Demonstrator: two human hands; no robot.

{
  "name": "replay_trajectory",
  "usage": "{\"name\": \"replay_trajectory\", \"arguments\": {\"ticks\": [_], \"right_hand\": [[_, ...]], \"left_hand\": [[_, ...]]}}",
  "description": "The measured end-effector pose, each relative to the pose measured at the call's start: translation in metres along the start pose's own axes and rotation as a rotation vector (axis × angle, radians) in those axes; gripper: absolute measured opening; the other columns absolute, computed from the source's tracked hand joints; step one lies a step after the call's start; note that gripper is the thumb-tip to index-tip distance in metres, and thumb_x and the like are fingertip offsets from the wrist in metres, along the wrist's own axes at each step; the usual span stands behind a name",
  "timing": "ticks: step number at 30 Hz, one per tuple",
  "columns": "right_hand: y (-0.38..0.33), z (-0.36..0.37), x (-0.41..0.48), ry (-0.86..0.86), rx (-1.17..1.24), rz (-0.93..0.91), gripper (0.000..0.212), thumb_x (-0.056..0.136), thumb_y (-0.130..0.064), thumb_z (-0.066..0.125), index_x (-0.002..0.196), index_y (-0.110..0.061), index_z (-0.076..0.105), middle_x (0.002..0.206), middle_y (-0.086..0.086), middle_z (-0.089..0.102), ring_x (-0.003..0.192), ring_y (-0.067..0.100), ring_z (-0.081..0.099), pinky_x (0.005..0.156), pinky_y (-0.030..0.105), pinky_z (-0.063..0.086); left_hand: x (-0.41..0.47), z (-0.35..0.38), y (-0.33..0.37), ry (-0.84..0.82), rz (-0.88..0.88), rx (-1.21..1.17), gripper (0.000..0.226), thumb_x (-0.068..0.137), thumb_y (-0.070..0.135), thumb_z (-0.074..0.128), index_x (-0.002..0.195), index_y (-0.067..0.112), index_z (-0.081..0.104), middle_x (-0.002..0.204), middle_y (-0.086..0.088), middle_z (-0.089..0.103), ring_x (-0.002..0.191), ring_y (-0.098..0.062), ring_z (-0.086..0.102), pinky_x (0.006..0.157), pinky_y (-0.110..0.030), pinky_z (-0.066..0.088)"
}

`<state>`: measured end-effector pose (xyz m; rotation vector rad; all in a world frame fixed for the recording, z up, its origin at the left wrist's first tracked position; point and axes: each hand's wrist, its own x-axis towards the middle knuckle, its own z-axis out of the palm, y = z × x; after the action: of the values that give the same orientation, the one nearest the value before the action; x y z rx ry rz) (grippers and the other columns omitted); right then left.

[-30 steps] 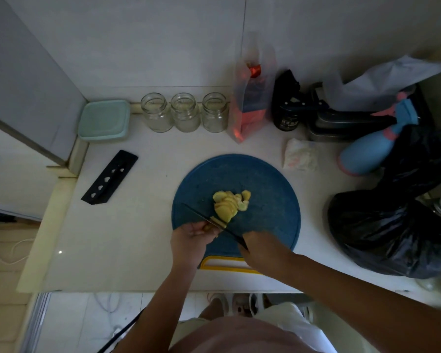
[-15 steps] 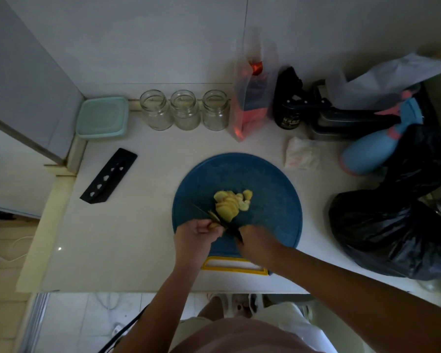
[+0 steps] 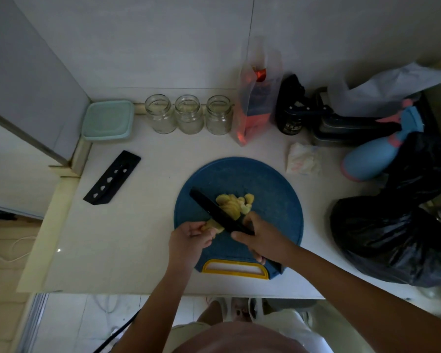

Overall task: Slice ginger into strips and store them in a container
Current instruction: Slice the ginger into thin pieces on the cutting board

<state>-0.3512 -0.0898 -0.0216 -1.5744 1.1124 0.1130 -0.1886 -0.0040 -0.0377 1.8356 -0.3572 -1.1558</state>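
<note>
Ginger slices [image 3: 231,205], pale yellow, are lying at the centre of the round blue cutting board [image 3: 273,189]; the left hand [image 3: 189,236] is pinching a yellow ginger chunk [image 3: 214,227] nearer the board's front, and the right hand [image 3: 264,238] is clasping the black knife [image 3: 214,210] in its grip.

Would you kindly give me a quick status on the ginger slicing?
Left hand pinches ginger piece. Right hand grips knife. Slices piled on board. Nothing obstructing.
</note>
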Motion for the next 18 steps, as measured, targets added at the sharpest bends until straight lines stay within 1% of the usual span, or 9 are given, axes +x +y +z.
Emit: {"name": "replay_trajectory", "arguments": {"ticks": [3,6,7,9,11,14,15,16,18], "right_hand": [[0.006,-0.008,-0.007,0.052,0.029,-0.037,0.031,0.094,-0.031,0.056,0.116,-0.025,0.036,0.065,0.007,0.06,0.039,0.011,0.052,0.042,0.024,0.048],[0.012,-0.01,-0.012,0.099,-0.145,-0.21,0.052,0.094,-0.024,0.057,0.133,-0.043,0.027,0.082,-0.002,0.062,0.047,0.004,0.056,0.05,0.018,0.05],[0.013,-0.009,-0.013,0.108,-0.252,-0.279,0.06,0.094,-0.022,0.057,0.138,-0.045,0.022,0.086,0.0,0.063,0.052,0.003,0.057,0.053,0.016,0.048],[0.016,-0.007,-0.012,0.122,-0.401,-0.36,0.071,0.092,-0.016,0.056,0.144,-0.043,0.017,0.088,0.009,0.065,0.06,0.007,0.054,0.057,0.021,0.046],[0.017,-0.005,-0.01,0.137,-0.445,-0.384,0.077,0.09,-0.01,0.054,0.143,-0.045,0.01,0.087,0.014,0.065,0.063,0.016,0.056,0.059,0.027,0.047],[0.016,0.0,-0.008,0.175,-0.468,-0.366,0.084,0.091,-0.014,0.054,0.142,-0.043,-0.006,0.09,0.016,0.066,0.073,0.025,0.062,0.068,0.036,0.054],[0.015,0.001,-0.008,0.179,-0.469,-0.353,0.084,0.091,-0.015,0.054,0.143,-0.042,-0.006,0.093,0.016,0.066,0.075,0.026,0.063,0.071,0.038,0.054],[0.015,0.002,-0.007,0.181,-0.473,-0.35,0.083,0.09,-0.015,0.054,0.146,-0.04,-0.002,0.096,0.016,0.067,0.078,0.027,0.063,0.072,0.04,0.054],[0.016,0.003,-0.005,0.173,-0.476,-0.37,0.075,0.088,-0.013,0.052,0.149,-0.036,0.015,0.104,0.016,0.066,0.084,0.029,0.063,0.074,0.041,0.054]], "left_hand": [[0.0,0.0,0.004,-0.012,0.019,-0.016,0.019,0.079,0.003,0.072,0.081,0.019,0.062,0.08,-0.009,0.071,0.078,-0.017,0.069,0.072,-0.026,0.058],[0.001,0.001,0.005,-0.022,0.027,-0.008,0.018,0.078,0.003,0.073,0.081,0.017,0.062,0.081,-0.008,0.071,0.078,-0.017,0.069,0.069,-0.022,0.058],[0.001,0.002,0.005,-0.023,0.027,-0.004,0.018,0.078,0.002,0.073,0.082,0.016,0.062,0.081,-0.008,0.071,0.078,-0.017,0.069,0.069,-0.022,0.057],[0.004,0.003,0.006,-0.024,0.037,0.016,0.019,0.078,0.002,0.073,0.084,0.015,0.062,0.081,-0.008,0.07,0.077,-0.015,0.069,0.068,-0.021,0.057],[0.006,0.002,0.007,-0.028,0.05,0.038,0.019,0.077,0.002,0.073,0.088,0.012,0.062,0.082,-0.008,0.07,0.075,-0.014,0.068,0.068,-0.021,0.057],[0.009,0.001,0.008,-0.043,0.047,0.055,0.021,0.077,0.003,0.074,0.095,0.005,0.063,0.083,-0.01,0.07,0.076,-0.017,0.069,0.069,-0.022,0.057],[0.01,0.001,0.007,-0.047,0.047,0.061,0.021,0.077,0.003,0.074,0.095,0.004,0.063,0.084,-0.011,0.071,0.077,-0.018,0.069,0.07,-0.024,0.058],[0.01,0.001,0.007,-0.048,0.048,0.068,0.022,0.077,0.004,0.074,0.096,0.004,0.063,0.084,-0.011,0.071,0.077,-0.019,0.069,0.072,-0.027,0.058],[0.012,0.001,0.007,-0.044,0.051,0.083,0.023,0.077,0.004,0.074,0.097,0.005,0.063,0.085,-0.012,0.071,0.078,-0.021,0.07,0.076,-0.031,0.058]]}}
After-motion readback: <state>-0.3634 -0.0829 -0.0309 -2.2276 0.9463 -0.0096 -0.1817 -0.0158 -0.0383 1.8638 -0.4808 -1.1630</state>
